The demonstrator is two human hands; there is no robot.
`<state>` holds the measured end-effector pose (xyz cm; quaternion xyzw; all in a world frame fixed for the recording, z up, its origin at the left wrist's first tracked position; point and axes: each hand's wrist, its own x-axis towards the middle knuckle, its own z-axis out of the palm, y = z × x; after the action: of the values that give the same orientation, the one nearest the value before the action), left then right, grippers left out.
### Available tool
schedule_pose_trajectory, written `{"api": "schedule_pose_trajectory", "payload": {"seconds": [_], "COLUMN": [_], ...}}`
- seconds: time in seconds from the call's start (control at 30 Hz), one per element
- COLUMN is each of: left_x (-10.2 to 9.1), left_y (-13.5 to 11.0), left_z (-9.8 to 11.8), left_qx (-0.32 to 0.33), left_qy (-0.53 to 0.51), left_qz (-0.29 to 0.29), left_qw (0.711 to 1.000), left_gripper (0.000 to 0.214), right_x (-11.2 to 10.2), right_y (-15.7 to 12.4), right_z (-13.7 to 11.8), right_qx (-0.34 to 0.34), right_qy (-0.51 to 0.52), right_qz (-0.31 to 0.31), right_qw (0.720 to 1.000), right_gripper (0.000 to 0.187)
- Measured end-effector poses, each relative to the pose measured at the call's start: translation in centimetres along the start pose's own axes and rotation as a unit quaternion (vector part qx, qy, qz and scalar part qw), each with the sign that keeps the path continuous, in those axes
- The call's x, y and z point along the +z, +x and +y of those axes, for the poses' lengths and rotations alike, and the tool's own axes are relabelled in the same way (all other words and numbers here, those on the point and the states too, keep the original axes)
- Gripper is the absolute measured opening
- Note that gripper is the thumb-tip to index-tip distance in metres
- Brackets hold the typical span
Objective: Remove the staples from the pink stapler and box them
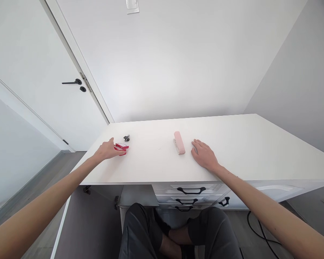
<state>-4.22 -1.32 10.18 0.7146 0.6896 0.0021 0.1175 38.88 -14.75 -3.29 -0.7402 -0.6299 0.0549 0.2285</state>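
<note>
My left hand (107, 149) reaches to the left part of the white desk (232, 144) and its fingers close around small red boxes (121, 148) lying there. A small black clip-like object (126, 138) sits just behind those boxes. My right hand (204, 154) rests flat on the desk, palm down, fingers apart, holding nothing. A pink stapler (179, 142) lies just left of my right hand, apart from it.
White drawers with black handles (191, 190) sit under the desk in front of my knees. A white door with a black lever handle (72, 82) stands at the left. A black cable (255, 226) runs over the floor at the right.
</note>
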Motion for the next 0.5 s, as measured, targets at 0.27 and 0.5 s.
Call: {"api": "schedule_pose_trajectory", "payload": {"seconds": [0.27, 0.5], "left_x": [0.21, 0.57], "left_y": [-0.13, 0.26], "left_z": [0.18, -0.51], "left_qx": [-0.01, 0.015], "left_qy": [0.02, 0.046], "left_qz": [0.01, 0.032], "left_qw": [1.0, 0.998], "left_gripper": [0.12, 0.116], "right_x": [0.32, 0.46], "right_y": [0.03, 0.15], "right_z": [0.24, 0.53], "right_qx": [-0.001, -0.004], "right_qy": [0.005, 0.01], "right_qz": [0.005, 0.01], "right_qw": [1.0, 1.0], "right_gripper": [0.054, 0.052]}}
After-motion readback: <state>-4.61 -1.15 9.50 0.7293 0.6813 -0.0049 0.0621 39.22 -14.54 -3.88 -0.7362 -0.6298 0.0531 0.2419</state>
